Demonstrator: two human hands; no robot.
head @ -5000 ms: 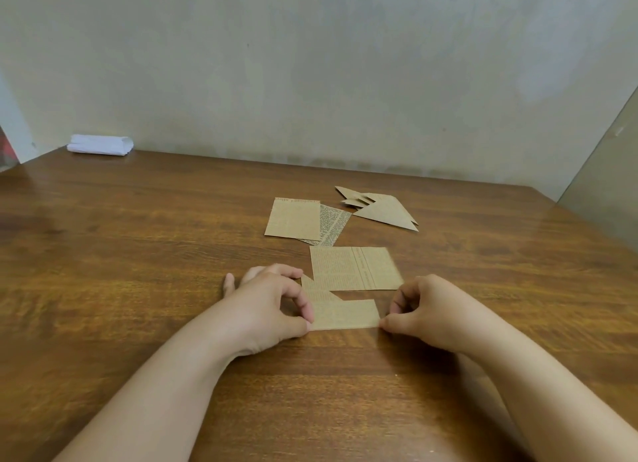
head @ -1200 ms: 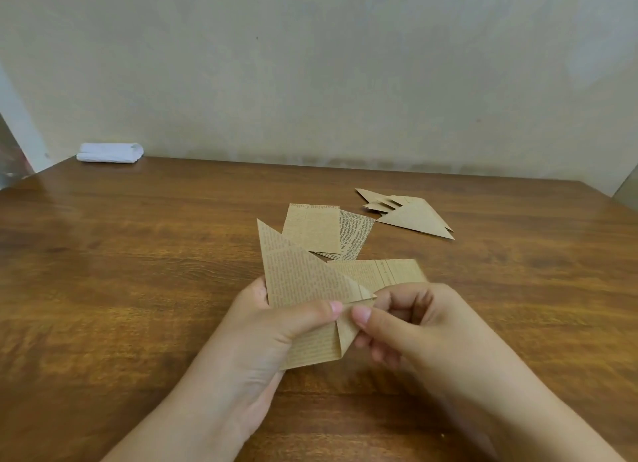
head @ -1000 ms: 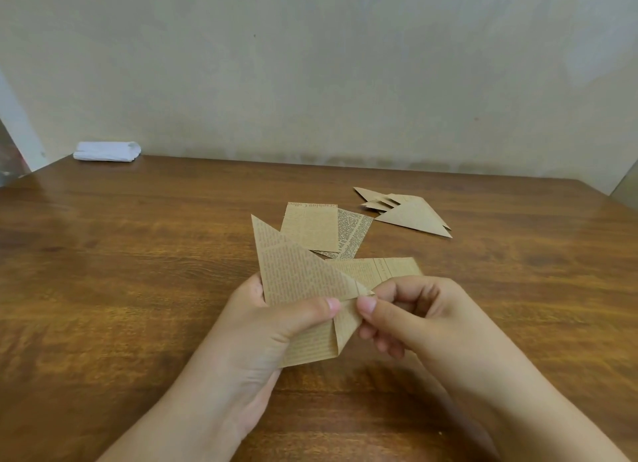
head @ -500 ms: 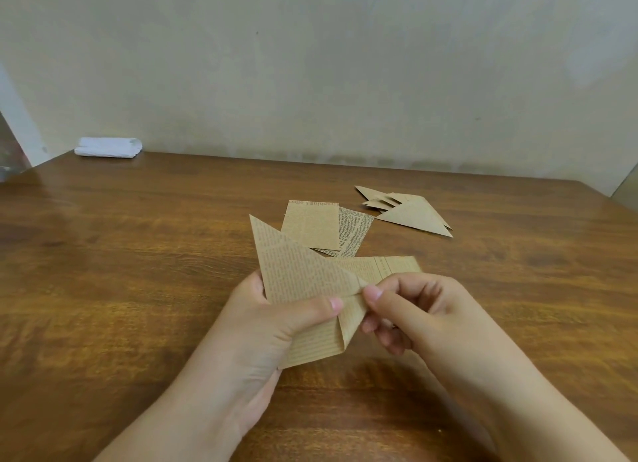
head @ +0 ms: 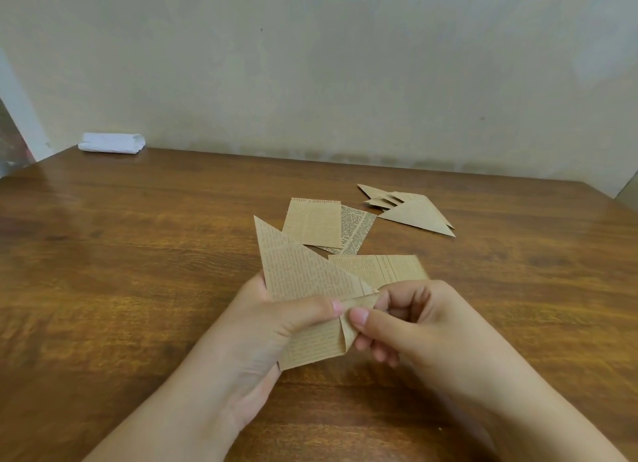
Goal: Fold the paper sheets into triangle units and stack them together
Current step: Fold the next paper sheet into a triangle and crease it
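I hold a partly folded brown printed paper above the wooden table, its long triangular point sticking up and to the left. My left hand grips it from behind, thumb pressed across its front. My right hand pinches the small flap at its right corner between thumb and forefinger. One flat brown sheet lies just beyond my hands, partly hidden by them. Two more overlapping flat sheets lie farther back. A stack of finished triangle units rests at the back right.
A folded white cloth or paper wad lies at the table's far left corner against the beige wall. The table's right edge shows near the frame's right side.
Five seconds ago the paper lay flat on the table under my fingers; now it is lifted. Over the last second my right thumb and forefinger have worked the small corner flap slightly inward.
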